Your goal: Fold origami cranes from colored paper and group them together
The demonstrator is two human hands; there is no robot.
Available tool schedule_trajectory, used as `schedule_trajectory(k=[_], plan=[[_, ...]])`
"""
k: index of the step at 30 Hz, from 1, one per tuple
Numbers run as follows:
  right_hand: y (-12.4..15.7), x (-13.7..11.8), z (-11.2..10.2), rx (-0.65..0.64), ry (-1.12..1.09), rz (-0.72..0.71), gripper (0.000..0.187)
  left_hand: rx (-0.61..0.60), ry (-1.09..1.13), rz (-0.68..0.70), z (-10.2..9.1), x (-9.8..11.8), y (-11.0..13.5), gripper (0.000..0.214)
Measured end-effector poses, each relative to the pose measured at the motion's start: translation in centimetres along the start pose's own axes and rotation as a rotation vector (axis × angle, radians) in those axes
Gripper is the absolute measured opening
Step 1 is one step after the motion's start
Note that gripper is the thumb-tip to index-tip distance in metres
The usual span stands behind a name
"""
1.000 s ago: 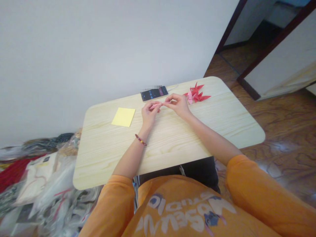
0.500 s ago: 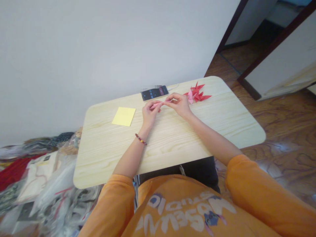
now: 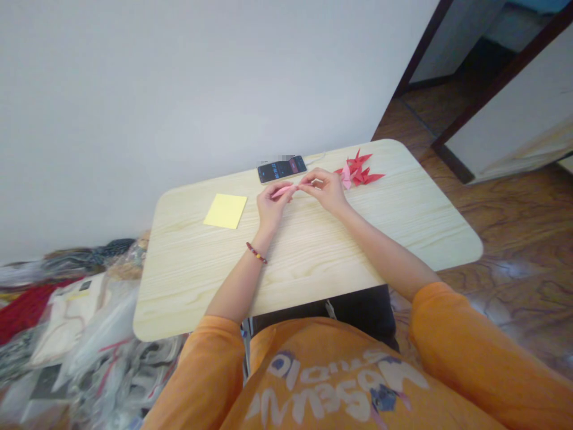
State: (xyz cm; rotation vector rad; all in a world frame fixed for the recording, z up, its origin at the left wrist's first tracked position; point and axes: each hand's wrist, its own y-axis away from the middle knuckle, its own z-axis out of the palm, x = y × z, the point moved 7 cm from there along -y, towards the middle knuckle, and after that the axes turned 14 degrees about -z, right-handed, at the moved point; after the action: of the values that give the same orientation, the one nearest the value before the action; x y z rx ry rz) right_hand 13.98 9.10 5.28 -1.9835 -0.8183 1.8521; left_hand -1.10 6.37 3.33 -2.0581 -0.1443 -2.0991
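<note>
Barely anything has moved since the earlier frame: the left hand (image 3: 270,207) and right hand (image 3: 328,192) keep nearly the same place over the worktop (image 3: 313,257), only the view shifting slightly. Fingers (image 3: 287,195) of both hands are closed in a pinch on the narrow pink paper (image 3: 282,191), one hand at each end, just in front of the phone (image 3: 281,170). Yellow paper (image 3: 225,211) lies left of the left hand, while red folds (image 3: 362,175) and a pink fold (image 3: 346,177) cluster just beside the right.

orange shirt (image 3: 313,337), elbow-length sleeves (image 3: 210,358) | white lettering (image 3: 317,405), blue figure (image 3: 384,399) | left wrist (image 3: 263,236): reddish beaded bracelet (image 3: 256,253), yellow bead (image 3: 258,255)
</note>
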Motion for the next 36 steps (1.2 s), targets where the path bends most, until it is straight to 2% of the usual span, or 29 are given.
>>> schedule_trajectory(k=[11, 19, 25, 36], plan=[[-0.2, 1.0, -0.5, 0.043, -0.036, 0.036, 0.025, -0.053, 0.065, -0.017, 0.0, -0.4, -0.4, 0.025], [-0.1, 0.9, -0.4, 0.033, -0.036, 0.072, 0.025, -0.013, 0.108, -0.033, -0.5, -0.8, -0.6, 0.02], [0.0, 1.8, -0.5, 0.045, -0.055, 0.113, 0.019, 0.009, 0.128, -0.071, -0.7, -1.0, -0.6, 0.022], [0.0, 2.4, -0.5, 0.081, -0.134, 0.149, 0.027, 0.009, 0.181, -0.085, -1.0, -1.4, -1.0, 0.024]])
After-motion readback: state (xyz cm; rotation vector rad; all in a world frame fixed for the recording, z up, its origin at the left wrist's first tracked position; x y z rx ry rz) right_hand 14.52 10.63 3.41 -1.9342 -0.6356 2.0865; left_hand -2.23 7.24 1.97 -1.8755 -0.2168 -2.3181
